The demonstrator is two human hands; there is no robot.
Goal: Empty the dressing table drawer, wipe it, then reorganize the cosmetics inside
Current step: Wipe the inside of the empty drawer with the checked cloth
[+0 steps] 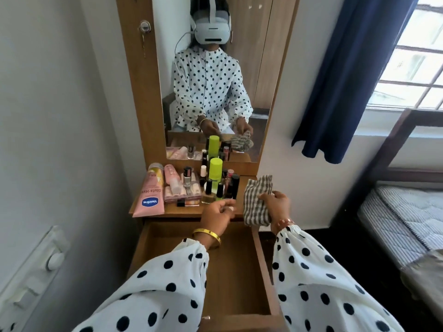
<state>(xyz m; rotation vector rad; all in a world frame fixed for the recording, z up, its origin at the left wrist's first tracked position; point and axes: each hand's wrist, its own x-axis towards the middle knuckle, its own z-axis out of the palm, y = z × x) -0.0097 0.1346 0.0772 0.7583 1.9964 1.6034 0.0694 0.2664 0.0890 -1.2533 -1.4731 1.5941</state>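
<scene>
Polka-dot sleeves fill the bottom of my view, both forearms reaching out over the pulled-out drawer (230, 271). Its wooden floor shows bare wherever the arms don't cover it; I judge the emptying done.

Right hand (275, 207): fingers closed around a folded striped cloth (257, 202), holding it upright at the right end of the tabletop (182, 210), just beyond the drawer's front right corner. Grip sits mid-fold, presumably to keep the cloth bunched as a wiping pad. Whether the wipe is finished or about to start, I cannot tell.

Left hand (219, 215): loosely curled, fingertips drawn together just short of the bottles; nothing visibly pinched, though blur hides the tips.

Cosmetics are parked on the tabletop against the mirror (211, 75): pink Vaseline tube (149, 190) lying flat at far left, a second pink tube (173, 179) beside it, a flat palette (183, 195) under small items, a lime-capped bottle (215, 173) standing among dark nail-polish bottles (221, 188). Crowding them at the left and centre leaves the right end free for the cloth and keeps everything within reach for refilling.
</scene>
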